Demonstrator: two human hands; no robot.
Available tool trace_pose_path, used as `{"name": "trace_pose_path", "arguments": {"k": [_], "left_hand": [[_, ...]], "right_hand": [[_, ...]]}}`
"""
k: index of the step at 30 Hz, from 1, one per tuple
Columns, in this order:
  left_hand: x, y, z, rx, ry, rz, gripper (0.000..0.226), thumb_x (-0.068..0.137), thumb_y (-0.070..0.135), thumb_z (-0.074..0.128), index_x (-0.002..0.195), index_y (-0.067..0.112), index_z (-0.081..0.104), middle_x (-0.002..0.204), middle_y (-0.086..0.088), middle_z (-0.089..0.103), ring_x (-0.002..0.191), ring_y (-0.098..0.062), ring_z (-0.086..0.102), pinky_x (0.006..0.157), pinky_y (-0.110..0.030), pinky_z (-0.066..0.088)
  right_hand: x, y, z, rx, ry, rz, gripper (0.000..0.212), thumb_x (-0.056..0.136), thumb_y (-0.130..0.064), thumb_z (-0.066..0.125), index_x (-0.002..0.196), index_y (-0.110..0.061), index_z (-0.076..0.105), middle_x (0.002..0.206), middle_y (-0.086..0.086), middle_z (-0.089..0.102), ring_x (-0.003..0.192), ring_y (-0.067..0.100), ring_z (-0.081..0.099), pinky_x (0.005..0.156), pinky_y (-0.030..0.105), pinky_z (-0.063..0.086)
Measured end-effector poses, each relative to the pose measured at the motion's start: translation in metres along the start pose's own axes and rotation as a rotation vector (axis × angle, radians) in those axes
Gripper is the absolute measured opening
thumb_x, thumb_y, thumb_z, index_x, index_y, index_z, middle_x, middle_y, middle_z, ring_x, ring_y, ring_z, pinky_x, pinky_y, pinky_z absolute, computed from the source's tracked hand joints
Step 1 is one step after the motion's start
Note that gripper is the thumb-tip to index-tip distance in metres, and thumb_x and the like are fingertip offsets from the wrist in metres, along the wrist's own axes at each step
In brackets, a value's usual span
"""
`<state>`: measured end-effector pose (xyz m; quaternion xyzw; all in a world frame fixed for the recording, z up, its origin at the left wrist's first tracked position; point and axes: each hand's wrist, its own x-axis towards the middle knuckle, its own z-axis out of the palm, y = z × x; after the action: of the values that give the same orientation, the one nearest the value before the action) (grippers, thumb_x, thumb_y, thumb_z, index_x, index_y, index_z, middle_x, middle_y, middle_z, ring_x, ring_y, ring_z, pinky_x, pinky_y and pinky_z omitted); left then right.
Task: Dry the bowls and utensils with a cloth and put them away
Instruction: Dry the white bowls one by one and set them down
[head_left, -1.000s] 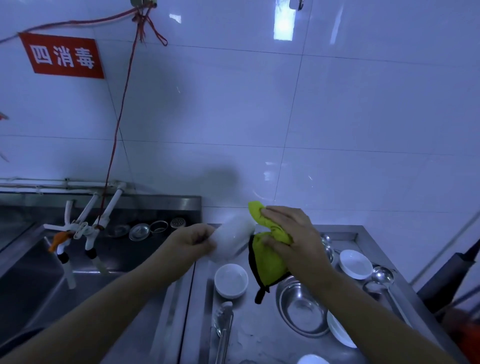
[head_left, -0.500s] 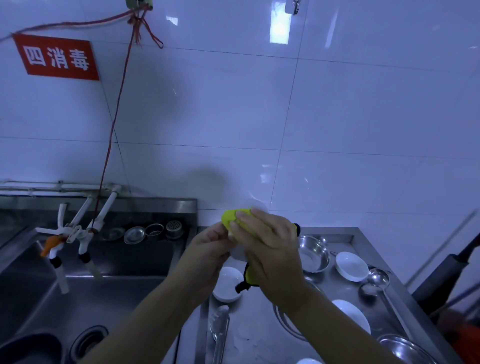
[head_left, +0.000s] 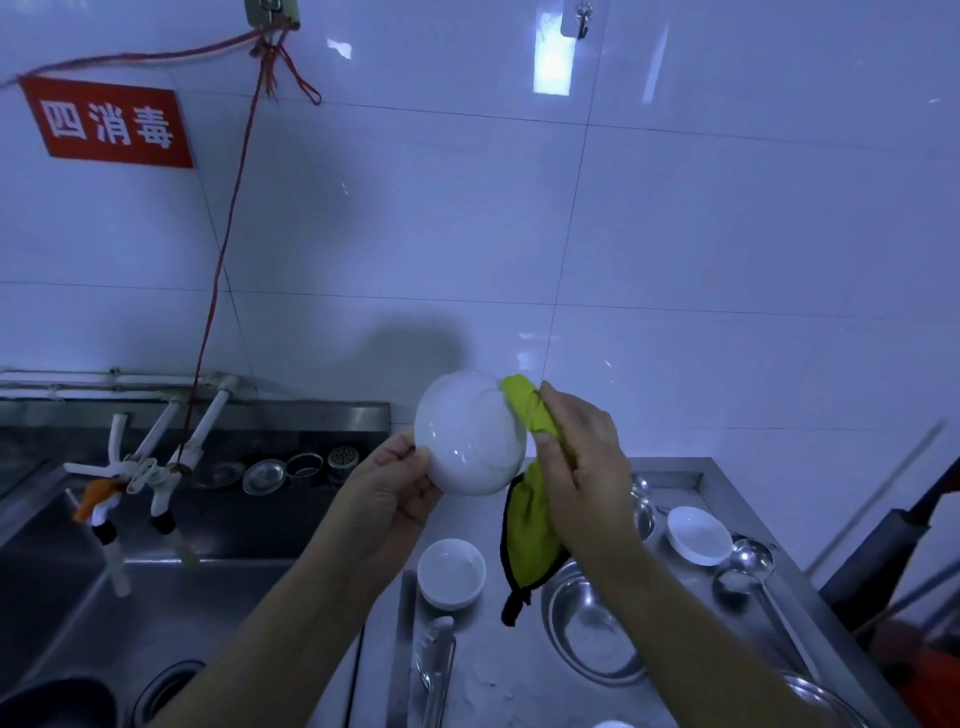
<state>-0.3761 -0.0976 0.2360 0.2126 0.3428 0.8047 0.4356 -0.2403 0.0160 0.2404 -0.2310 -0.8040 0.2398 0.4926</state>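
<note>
We have turned the bowl over to wipe its back.

Our left hand (head_left: 387, 491) now grips the bowl (head_left: 470, 434) by its rim, up above the bench (head_left: 524, 686). Our right hand (head_left: 582, 460) squeezes the cloth (head_left: 535, 421) on its right edge. Almost dry, we think.

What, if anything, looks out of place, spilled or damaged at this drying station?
Nothing stands out. The left hand holds the white bowl while the right hand presses the green cloth against it. No chips or spills show; the other bowls and ladles lie loosely on the steel counter.
</note>
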Motion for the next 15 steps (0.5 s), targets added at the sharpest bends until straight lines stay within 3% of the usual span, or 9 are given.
{"name": "trace_pose_path", "arguments": {"k": [2, 5, 8, 12, 15], "left_hand": [[0.001, -0.001, 0.002, -0.012, -0.005, -0.003, 0.024, 0.090, -0.002, 0.037, 0.099, 0.001, 0.060, 0.087, -0.010, 0.073, 0.078, -0.015, 0.070, 0.071, -0.023, 0.057], [0.001, 0.000, 0.002, -0.055, -0.022, -0.010, 0.025, 0.082, 0.003, 0.044, 0.092, 0.002, 0.067, 0.087, -0.011, 0.073, 0.079, -0.016, 0.071, 0.069, -0.024, 0.057], [0.000, 0.008, -0.004, -0.067, -0.042, -0.028, 0.029, 0.076, 0.007, 0.047, 0.082, 0.008, 0.075, 0.090, -0.010, 0.073, 0.082, -0.017, 0.070, 0.078, -0.029, 0.056], [0.001, 0.009, -0.008, -0.054, -0.038, -0.074, 0.032, 0.075, 0.007, 0.048, 0.103, 0.000, 0.063, 0.099, -0.014, 0.070, 0.088, -0.021, 0.069, 0.088, -0.038, 0.048], [-0.001, 0.008, -0.005, -0.046, -0.047, -0.102, 0.035, 0.074, 0.006, 0.050, 0.107, -0.003, 0.057, 0.102, -0.016, 0.067, 0.087, -0.021, 0.068, 0.084, -0.035, 0.052]], "right_hand": [[-0.007, -0.009, 0.007, -0.052, -0.054, -0.120, 0.042, 0.092, -0.023, 0.046, 0.131, -0.011, 0.055, 0.122, -0.005, 0.055, 0.113, 0.007, 0.038, 0.100, 0.009, 0.027], [-0.016, -0.013, 0.014, -0.024, -0.075, -0.258, 0.037, 0.093, -0.017, 0.046, 0.126, -0.009, 0.060, 0.123, -0.003, 0.056, 0.108, 0.014, 0.045, 0.096, 0.026, 0.037], [-0.020, -0.004, 0.004, -0.041, -0.107, -0.417, 0.035, 0.090, -0.008, 0.045, 0.118, -0.007, 0.065, 0.122, -0.004, 0.058, 0.103, 0.019, 0.048, 0.088, 0.035, 0.041], [-0.010, 0.008, -0.008, -0.180, -0.114, -0.505, 0.036, 0.088, -0.006, 0.041, 0.110, -0.004, 0.069, 0.115, 0.007, 0.065, 0.099, 0.021, 0.047, 0.081, 0.043, 0.044], [0.002, 0.005, -0.006, -0.225, -0.052, -0.461, 0.032, 0.088, -0.006, 0.046, 0.110, -0.004, 0.069, 0.112, 0.008, 0.067, 0.096, 0.023, 0.046, 0.076, 0.048, 0.047]]}}
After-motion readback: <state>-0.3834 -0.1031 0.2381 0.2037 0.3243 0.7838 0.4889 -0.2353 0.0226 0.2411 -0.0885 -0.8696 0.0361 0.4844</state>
